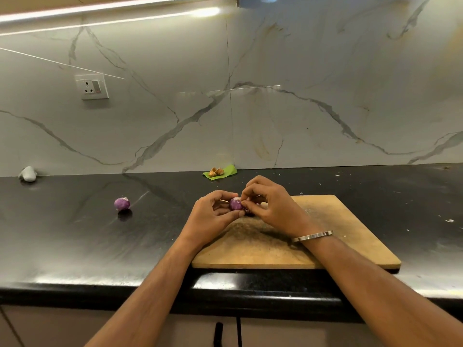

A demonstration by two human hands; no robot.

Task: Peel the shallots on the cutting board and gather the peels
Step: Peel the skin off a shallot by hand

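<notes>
Wooden cutting board (350, 236) matt; black countertop (75, 234) glossy.

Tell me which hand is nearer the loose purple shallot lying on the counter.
Left. The left hand sits just right of the loose shallot, gripping another shallot at the cutting board's corner. The right hand lies farther right, picking at that held shallot.

Both hands (250, 209) pinching shallot (235, 204), cutting board (338, 236)

I'm at a home kitchen: black stone counter (75, 234), marble-veined backsplash (275, 96) at twelve o'clock, wall socket (92, 86) at ten o'clock, wooden cutting board (338, 234), cabinet handle (218, 334) at six.
</notes>
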